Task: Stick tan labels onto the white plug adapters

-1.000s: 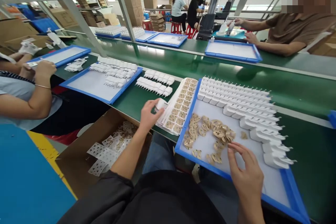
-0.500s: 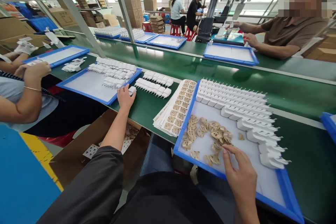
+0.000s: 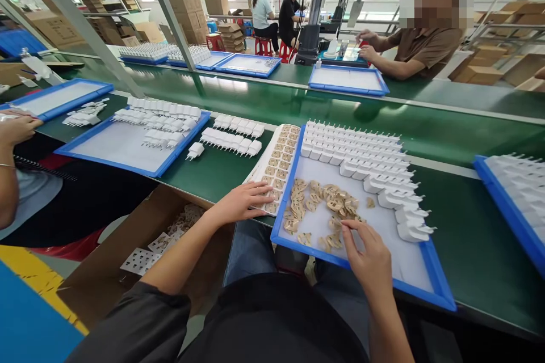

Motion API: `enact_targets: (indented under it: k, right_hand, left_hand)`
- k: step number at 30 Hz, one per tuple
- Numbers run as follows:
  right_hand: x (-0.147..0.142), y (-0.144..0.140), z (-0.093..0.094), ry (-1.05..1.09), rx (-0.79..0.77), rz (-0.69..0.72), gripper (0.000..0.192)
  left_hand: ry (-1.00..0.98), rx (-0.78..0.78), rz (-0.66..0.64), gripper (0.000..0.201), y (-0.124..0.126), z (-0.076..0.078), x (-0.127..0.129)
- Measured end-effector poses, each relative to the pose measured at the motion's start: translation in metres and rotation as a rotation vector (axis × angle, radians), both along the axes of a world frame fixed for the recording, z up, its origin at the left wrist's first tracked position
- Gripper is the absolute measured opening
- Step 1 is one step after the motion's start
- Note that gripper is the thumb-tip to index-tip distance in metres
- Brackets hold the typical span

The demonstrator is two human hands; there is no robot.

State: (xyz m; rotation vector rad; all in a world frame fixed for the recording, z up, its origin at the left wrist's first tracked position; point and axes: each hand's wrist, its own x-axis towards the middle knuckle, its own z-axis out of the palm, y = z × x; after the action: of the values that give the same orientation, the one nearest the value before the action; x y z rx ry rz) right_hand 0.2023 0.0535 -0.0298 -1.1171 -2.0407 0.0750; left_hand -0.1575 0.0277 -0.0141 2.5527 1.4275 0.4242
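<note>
My left hand lies with fingers stretched out over the near end of a stack of sheets bearing rows of tan oval stickers. My right hand is over a blue-rimmed tray, thumb and forefinger pinched together at the edge of a heap of small tan oval pieces. Whatever sits between those fingertips is too small to make out. Behind the heap, white plug housings with metal pins stand in stepped rows. One single white plug rests on the green bench, left of the sheets.
More white plugs line the bench beside another blue tray. A further tray of plugs is at right. Below the bench is a cardboard box with scraps. A co-worker's arm shows at left; another person sits across the line.
My left hand has let go of the single white plug and moved right onto the sticker sheets. My right hand stays pinched by the tan heap. The view has turned right.
</note>
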Motion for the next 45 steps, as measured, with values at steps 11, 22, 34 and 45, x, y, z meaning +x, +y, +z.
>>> enact_targets:
  k: [11,22,34,45]
  right_hand:
    - [0.000,-0.002,0.001,0.010,-0.013,-0.001,0.019]
    - [0.000,-0.004,-0.001,0.032,-0.076,-0.027,0.020]
    - [-0.002,-0.005,0.000,0.045,-0.070,-0.036,0.021]
    - [-0.001,-0.005,0.000,0.038,-0.096,-0.041,0.022]
  left_hand:
    - [-0.186,-0.090,0.099,0.031,-0.001,0.015,-0.010]
    - [-0.837,-0.324,0.478,0.034,0.001,0.014,0.007]
    - [-1.083,-0.335,0.673,0.046,0.010,0.005,0.009]
    - [-1.146,-0.236,0.730,0.054,0.013,0.004,0.009]
